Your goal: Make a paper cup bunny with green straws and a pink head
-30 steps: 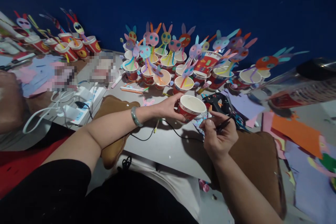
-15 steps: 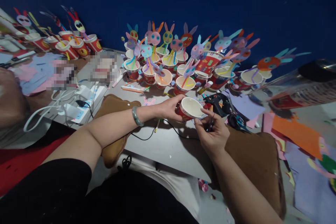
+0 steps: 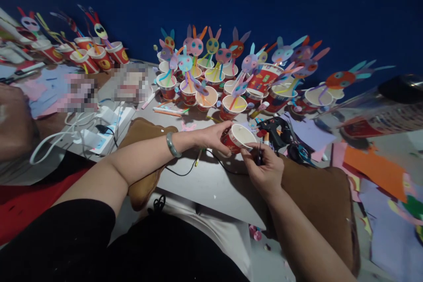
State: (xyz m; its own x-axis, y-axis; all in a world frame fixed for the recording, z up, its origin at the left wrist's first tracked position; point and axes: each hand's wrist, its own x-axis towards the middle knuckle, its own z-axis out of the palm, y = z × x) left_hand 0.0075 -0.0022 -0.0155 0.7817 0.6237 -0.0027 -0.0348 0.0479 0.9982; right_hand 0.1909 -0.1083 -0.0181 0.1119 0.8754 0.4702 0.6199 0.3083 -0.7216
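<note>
A red paper cup (image 3: 234,142) with a white inside is held over the table, tilted so that its mouth faces up and slightly to the right. My left hand (image 3: 216,136) grips its left side, thumb below and fingers behind. On the near right edge of the rim, the thumb and fingers of my right hand (image 3: 266,165) are closed. A slim dark object (image 3: 259,156) shows at the right fingers; its kind is unclear. Just past the cup stands another cup (image 3: 233,105) with a paper rabbit figure in it. A black glue gun (image 3: 276,130) lies to the right.
Several cups with paper rabbits (image 3: 185,64) crowd the back. Scissors (image 3: 299,154), orange paper (image 3: 373,167) and a clear package of stacked cups (image 3: 380,114) are on the right. Brown cushions (image 3: 317,202) lie under both arms. At left are a power strip (image 3: 112,130) and another person's arm (image 3: 15,123).
Both hands have shifted slightly left. The cup has turned a little, showing more of its red side, and my right fingers have moved along its rim toward me.
</note>
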